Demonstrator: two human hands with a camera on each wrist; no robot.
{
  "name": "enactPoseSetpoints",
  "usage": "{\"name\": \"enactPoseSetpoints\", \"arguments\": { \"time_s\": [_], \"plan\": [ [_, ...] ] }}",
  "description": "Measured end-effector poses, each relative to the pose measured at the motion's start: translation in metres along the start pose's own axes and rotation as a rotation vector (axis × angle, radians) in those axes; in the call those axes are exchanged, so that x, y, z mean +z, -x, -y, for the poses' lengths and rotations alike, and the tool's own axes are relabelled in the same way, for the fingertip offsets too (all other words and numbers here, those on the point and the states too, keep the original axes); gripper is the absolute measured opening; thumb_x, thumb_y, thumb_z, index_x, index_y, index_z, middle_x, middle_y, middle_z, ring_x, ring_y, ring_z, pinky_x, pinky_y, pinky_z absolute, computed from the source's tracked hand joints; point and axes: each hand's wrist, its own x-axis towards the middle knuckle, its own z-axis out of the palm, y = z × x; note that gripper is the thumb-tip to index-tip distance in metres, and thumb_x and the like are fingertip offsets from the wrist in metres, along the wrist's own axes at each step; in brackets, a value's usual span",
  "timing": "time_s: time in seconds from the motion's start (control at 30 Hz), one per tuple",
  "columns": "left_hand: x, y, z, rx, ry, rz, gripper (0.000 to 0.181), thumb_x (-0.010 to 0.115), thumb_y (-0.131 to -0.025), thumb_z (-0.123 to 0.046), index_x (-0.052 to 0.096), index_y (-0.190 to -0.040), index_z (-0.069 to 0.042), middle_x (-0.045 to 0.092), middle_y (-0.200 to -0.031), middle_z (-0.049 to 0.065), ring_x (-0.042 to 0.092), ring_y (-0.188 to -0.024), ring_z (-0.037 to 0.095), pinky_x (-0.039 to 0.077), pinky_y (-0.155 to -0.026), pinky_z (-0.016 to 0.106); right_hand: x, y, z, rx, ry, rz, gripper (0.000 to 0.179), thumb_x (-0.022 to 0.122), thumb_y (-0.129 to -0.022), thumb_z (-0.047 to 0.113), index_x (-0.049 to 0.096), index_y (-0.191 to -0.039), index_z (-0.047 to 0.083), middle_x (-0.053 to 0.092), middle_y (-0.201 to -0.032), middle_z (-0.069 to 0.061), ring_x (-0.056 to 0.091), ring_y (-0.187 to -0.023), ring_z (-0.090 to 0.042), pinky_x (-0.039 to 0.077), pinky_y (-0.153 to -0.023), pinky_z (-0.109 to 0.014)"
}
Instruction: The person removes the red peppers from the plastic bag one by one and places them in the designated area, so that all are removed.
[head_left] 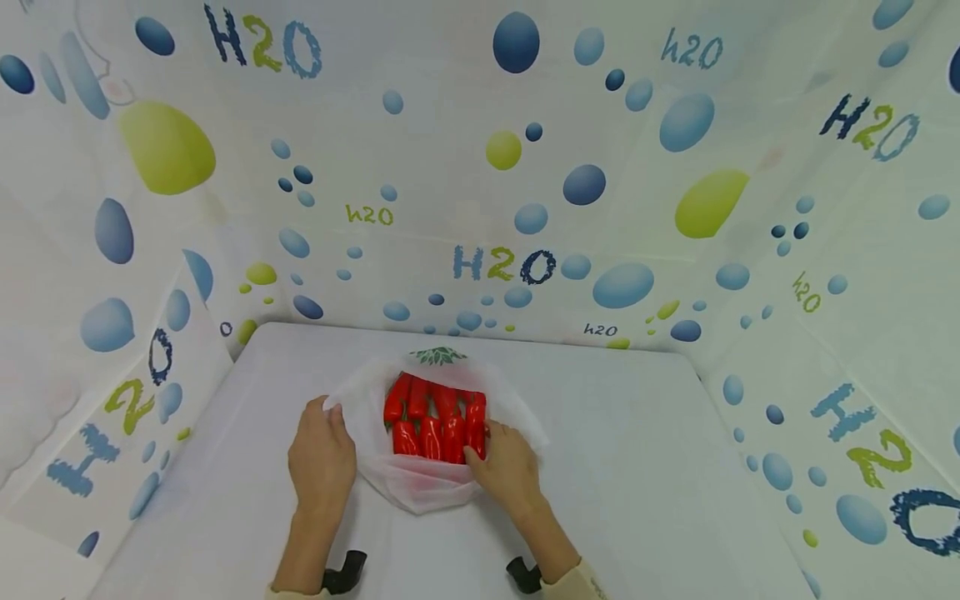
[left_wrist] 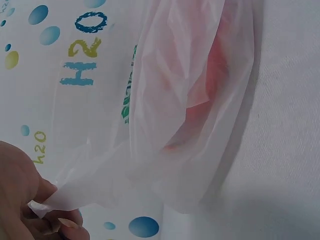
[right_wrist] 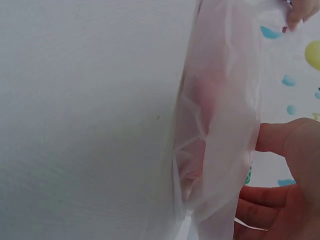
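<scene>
Several glossy red peppers (head_left: 431,433) with green stems lie side by side in two rows in the mouth of a thin white plastic bag (head_left: 420,496). A green leaf print shows at the bag's far side. My left hand (head_left: 322,454) pinches the bag's left edge between thumb and fingers; in the left wrist view the bag (left_wrist: 165,185) stretches out from that pinch. At the right, my right hand (head_left: 510,471) has thumb and fingers about the rightmost red pepper (head_left: 476,425). In the right wrist view the bag (right_wrist: 225,130) hides those fingertips and the pepper.
All this rests on a white tabletop (head_left: 637,467). White curtain-like walls (head_left: 450,167) with blue and green spots and H2O lettering stand behind the table and at both sides. Black curved pieces (head_left: 345,572) show beside both wrists.
</scene>
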Motion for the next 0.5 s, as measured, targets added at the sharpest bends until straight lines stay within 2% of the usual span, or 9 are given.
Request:
{"name": "enactPoseSetpoints", "arguments": {
  "time_s": [0.2,0.5],
  "plan": [
    [0.008,0.001,0.001,0.016,0.037,-0.047,0.032,0.05,-0.11,-0.016,0.058,-0.12,0.013,0.067,-0.106,0.031,0.068,-0.094,0.052,0.053,-0.074,0.065,0.004,-0.001,-0.003,0.041,-0.012,-0.007,0.05,0.081,-0.088,0.034,0.068,-0.125,0.002,0.072,-0.098,-0.005,0.062,-0.083,-0.017,0.058,-0.069,-0.031],
    [0.015,0.001,0.0,-0.003,0.079,-0.077,0.029,0.053,-0.109,-0.016,0.062,-0.116,0.012,0.069,-0.107,0.03,0.069,-0.096,0.051,0.052,-0.08,0.064,0.006,-0.003,-0.003,0.051,-0.052,-0.03,0.053,0.085,-0.082,0.033,0.069,-0.122,0.002,0.072,-0.094,-0.005,0.063,-0.08,-0.016,0.057,-0.07,-0.033]
  ]
}}
